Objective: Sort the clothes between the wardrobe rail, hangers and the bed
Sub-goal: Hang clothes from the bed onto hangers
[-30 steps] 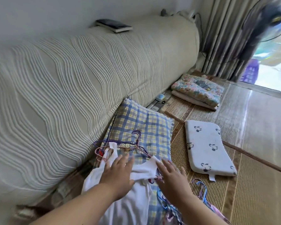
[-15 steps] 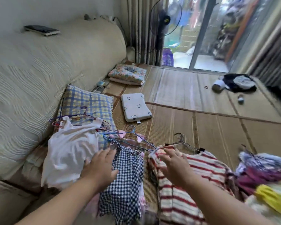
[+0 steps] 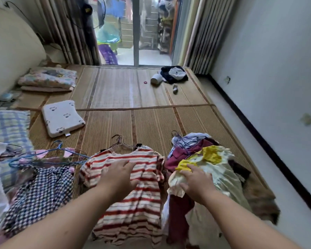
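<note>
My left hand (image 3: 118, 175) is open, fingers spread, over the red-striped shirt (image 3: 133, 212). The shirt lies flat on the woven mat (image 3: 151, 123) with a dark hanger (image 3: 122, 143) at its collar. My right hand (image 3: 196, 184) rests with relaxed fingers on the cream-and-yellow garment (image 3: 221, 169), which tops the heap of clothes (image 3: 180, 155) just right of the shirt. A checked garment (image 3: 39, 191) and blue hangers (image 3: 57, 150) lie to the left.

A red-and-cream striped shirt (image 3: 133, 200) lies between a navy-and-white checked garment (image 3: 41, 191) and a yellow-and-cream top (image 3: 217, 168) over maroon cloth (image 3: 180, 155), with blue hangers (image 3: 48, 153) and a blue plaid pillow (image 3: 7, 126) on the tan mat (image 3: 151, 123).
</note>
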